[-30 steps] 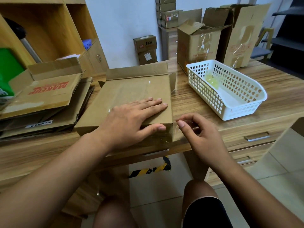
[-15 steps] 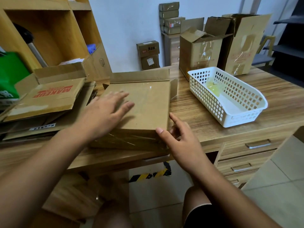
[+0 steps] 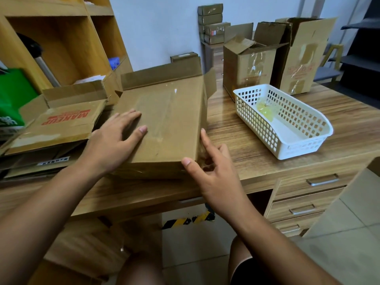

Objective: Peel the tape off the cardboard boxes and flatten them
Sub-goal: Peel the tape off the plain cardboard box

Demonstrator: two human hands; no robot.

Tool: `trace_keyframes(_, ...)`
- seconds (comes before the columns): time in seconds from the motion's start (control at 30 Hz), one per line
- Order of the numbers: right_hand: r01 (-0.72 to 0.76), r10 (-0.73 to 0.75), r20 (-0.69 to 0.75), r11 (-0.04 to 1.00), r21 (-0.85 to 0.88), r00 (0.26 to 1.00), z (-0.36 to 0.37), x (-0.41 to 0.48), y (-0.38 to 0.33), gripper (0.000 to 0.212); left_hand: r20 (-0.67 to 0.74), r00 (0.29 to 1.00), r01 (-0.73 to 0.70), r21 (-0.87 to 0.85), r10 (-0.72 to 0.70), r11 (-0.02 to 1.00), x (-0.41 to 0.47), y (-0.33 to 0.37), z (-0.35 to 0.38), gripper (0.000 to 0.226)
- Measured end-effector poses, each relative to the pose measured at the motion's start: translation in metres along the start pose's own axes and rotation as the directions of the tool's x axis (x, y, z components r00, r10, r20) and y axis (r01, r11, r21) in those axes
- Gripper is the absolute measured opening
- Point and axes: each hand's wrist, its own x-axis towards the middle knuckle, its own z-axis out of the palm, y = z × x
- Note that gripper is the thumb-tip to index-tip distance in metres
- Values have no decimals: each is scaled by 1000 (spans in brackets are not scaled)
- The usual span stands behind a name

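A flattened brown cardboard box [image 3: 170,120] lies on the wooden desk [image 3: 257,145] in front of me, its far flaps standing up. Shiny clear tape [image 3: 141,171] shows along its near side. My left hand [image 3: 111,145] rests flat on the box's top, near the left edge, fingers straight. At the near right corner, my right hand [image 3: 216,177] holds the box: thumb on the top edge, index finger along the right side, the other fingers curled against the side.
A pile of flattened cartons [image 3: 61,124] lies to the left, touching the box. A white plastic basket [image 3: 304,145] holding a yellowish wad of tape [image 3: 265,111] stands to the right. Two upright open boxes [image 3: 248,66] [image 3: 304,58] stand behind it. Drawers [image 3: 308,198] sit below right.
My left hand slid from the box's near right part to its left part. My right hand moved from beside the corner onto it. The box has shifted left, toward the pile.
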Motion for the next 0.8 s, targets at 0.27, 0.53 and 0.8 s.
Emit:
trace_keyframes(0.27,-18,18,-2,999,-32,1000,-3,18,1,82,38,999,37,-23,-36,999,11,-2,5,80)
trace_keyframes(0.53,-104,104,-3,994,-28,995,-12,35,15,74,123,990,63,30,-66,998,23,20,14,60)
trace_keyframes(0.8,-121,121,8,992,-38,993,-16,39,22,73,159,984,59,125,-79,990,29,26,20,64)
